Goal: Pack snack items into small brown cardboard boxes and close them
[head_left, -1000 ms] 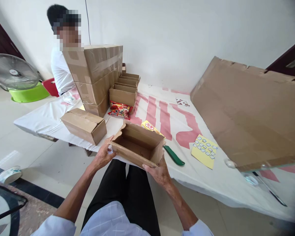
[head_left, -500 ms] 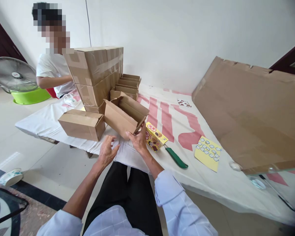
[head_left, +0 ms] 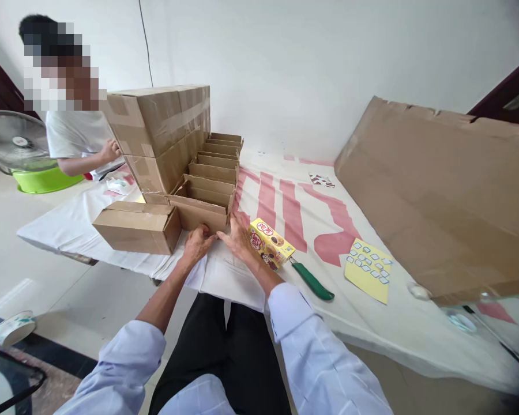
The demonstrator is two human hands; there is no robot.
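An open cardboard box [head_left: 201,214] stands on the white cloth at the near end of a row of open boxes [head_left: 216,164]. My left hand [head_left: 197,242] rests at its front wall, fingers loosely bent, tips against the cardboard, holding nothing. My right hand [head_left: 237,235] lies at the box's front right corner with fingers stretched out. A yellow snack box [head_left: 270,245] lies just right of my right hand. A closed cardboard box [head_left: 134,227] lies just left of the open one.
Tall taped cartons [head_left: 164,132] stand behind the closed box. A green-handled knife [head_left: 313,282] and a yellow sticker sheet [head_left: 367,268] lie to the right. A large cardboard sheet [head_left: 441,190] leans at far right. Another person [head_left: 75,141] works at far left, near a fan [head_left: 12,138].
The open box, held tilted in the air by my right hand, now stands on the cloth at the front of the row. Both hands have moved up against its front.
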